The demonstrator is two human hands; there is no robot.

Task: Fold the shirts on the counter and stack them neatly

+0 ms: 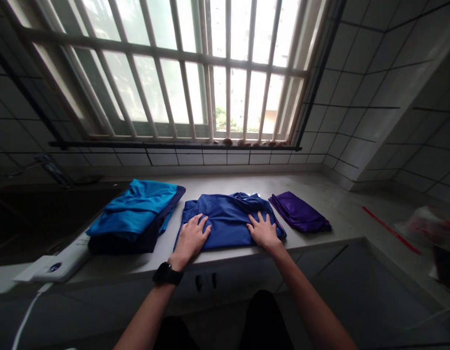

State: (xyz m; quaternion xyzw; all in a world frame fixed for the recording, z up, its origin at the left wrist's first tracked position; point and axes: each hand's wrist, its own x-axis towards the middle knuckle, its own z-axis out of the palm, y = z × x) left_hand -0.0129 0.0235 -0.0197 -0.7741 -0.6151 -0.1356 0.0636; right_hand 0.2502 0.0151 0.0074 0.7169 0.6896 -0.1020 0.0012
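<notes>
A folded royal-blue garment [228, 216] lies on the grey countertop [320, 204] in front of me. My left hand [192, 236] rests flat on its left half, fingers spread; a black watch sits on that wrist. My right hand [263, 229] lies flat on its right half, fingers stretched out. Neither hand holds anything. To the left sits a stack of folded turquoise and navy clothes [137, 216]. A folded purple garment [300, 212] lies to the right, close to my right hand.
A barred window [196, 73] fills the tiled wall behind the counter. A dark sink with a tap [50, 167] lies at the far left. A white device with a cable [53, 265] sits at the counter's left front edge. A red strip [390, 229] and a plastic bag [429, 226] are on the right.
</notes>
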